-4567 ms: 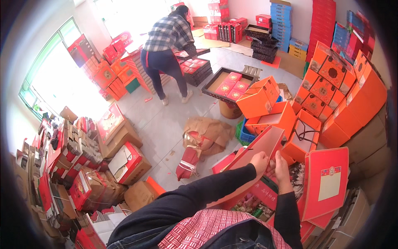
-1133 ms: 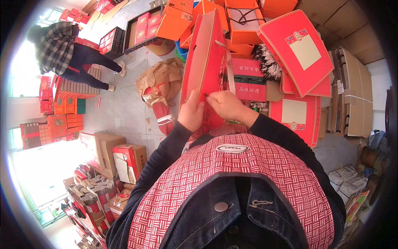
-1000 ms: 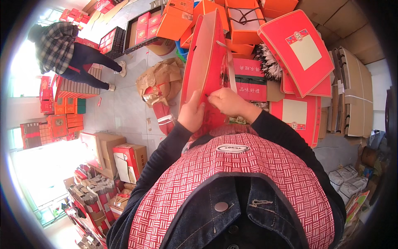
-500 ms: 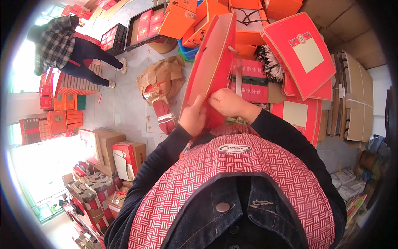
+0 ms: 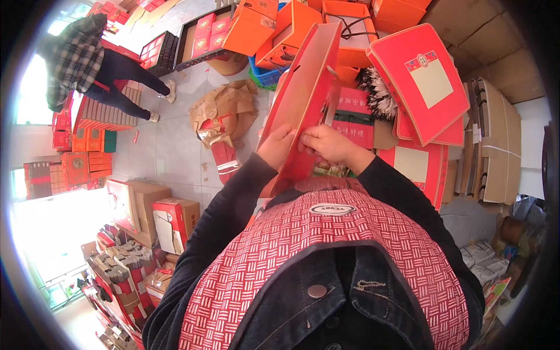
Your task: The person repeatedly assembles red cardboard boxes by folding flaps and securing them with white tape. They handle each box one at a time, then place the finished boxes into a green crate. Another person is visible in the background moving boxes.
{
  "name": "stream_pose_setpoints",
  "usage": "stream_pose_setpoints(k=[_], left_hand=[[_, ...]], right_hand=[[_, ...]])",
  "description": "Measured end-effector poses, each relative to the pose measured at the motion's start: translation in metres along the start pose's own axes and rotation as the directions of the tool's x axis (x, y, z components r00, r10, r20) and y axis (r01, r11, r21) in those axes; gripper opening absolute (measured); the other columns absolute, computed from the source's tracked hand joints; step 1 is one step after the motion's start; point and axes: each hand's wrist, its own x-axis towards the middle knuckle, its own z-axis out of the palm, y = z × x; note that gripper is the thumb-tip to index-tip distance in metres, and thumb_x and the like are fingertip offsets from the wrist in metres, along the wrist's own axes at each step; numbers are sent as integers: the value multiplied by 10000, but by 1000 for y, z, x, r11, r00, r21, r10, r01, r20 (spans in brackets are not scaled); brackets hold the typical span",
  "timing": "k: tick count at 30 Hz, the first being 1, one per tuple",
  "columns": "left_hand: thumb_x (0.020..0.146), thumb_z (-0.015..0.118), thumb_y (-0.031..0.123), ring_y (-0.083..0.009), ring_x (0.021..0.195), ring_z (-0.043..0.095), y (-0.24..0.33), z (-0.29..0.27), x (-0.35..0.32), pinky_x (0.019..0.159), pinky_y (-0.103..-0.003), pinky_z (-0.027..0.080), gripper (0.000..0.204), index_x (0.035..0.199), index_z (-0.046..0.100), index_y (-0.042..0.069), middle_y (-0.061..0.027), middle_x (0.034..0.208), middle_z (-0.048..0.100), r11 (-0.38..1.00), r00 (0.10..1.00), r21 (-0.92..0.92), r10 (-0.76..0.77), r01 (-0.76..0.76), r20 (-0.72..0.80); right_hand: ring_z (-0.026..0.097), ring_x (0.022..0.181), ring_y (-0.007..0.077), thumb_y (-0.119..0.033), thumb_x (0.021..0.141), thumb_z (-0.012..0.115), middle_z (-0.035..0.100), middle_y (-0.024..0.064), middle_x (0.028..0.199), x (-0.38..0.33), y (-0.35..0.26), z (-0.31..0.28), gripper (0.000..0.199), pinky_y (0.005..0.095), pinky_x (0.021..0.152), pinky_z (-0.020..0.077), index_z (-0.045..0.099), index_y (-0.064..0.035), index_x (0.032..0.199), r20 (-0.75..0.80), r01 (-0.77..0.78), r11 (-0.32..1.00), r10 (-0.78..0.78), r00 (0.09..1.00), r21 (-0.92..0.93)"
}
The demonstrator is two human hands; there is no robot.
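A flat red cardboard box blank (image 5: pixel 305 87) stands tilted in front of my chest, its long side running up and away from me. My left hand (image 5: pixel 277 147) grips its lower left edge. My right hand (image 5: pixel 324 143) pinches a flap at its lower right side, the fingers curled on the card. Both hands sit close together at the bottom of the box, just above my red patterned apron (image 5: pixel 326 256).
Red gift boxes with cream labels (image 5: pixel 423 81) lean at the right beside stacked brown cartons (image 5: pixel 493 140). Orange boxes (image 5: pixel 256 26) and a blue basket (image 5: pixel 265 76) lie ahead. Crumpled brown paper (image 5: pixel 224 111) is on the tiled floor. Another person (image 5: pixel 93 64) bends over boxes at far left.
The view has tilted down onto my chest since the oldest frame. Over the last second the red box has been raised slightly and my right hand has shifted along its lower flap.
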Motion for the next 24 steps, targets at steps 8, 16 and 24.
stream_pose_setpoints(k=[8,16,24], left_hand=[[914,419,133,-143,676,557,-8,21,-3,623,-270,462,181,935,517,-18,-95,797,588,991,957,-112,-97,68,-274],[919,457,169,-144,807,556,33,43,-29,693,-275,467,227,1060,502,-3,-86,1003,594,991,948,-129,-77,38,-308],[735,552,103,-413,657,603,1,47,-46,577,-476,484,338,1002,388,-26,-258,689,591,506,948,855,203,113,-246]], right_hand=[[437,452,89,-381,935,417,545,48,633,-19,0,-18,444,224,406,328,578,2,778,6,-145,924,153,988,355],[381,512,47,-333,927,446,475,-30,590,-32,-3,-14,397,202,457,272,544,-52,663,-119,8,957,28,993,291],[411,457,216,-201,856,520,419,127,513,-56,-30,4,315,330,468,328,469,-8,612,-72,241,854,-306,949,-461]])
